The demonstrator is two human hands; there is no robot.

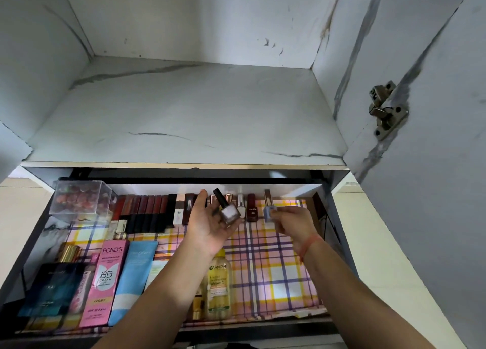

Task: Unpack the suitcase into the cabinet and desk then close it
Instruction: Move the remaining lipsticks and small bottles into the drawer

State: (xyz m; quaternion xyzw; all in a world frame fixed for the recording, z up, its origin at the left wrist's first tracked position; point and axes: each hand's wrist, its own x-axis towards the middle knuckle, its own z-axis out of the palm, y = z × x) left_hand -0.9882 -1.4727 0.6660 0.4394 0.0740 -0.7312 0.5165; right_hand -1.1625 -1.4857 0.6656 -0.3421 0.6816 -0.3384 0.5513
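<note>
Left forearm (pixel 163 283) covers most of a small gold item (pixel 196 308) and the top of the Garnier bottle (pixel 219 283). The left hand (pixel 210 225) blocks part of the lipstick row (pixel 147 209), and the brown bottle (pixel 228 212) it holds hides its fingertips. The stuff in the clear box (pixel 81 198) is just a reddish blur, maybe little round pots. The dark blue box (pixel 50 288) label is unreadable. The pale blue bottle (pixel 268 213) pinched in the right hand (pixel 294 225) is smeared. The cabinet door (pixel 434 164) runs off the right edge, and the drawer front (pixel 263 333) gets cut at the bottom.
</note>
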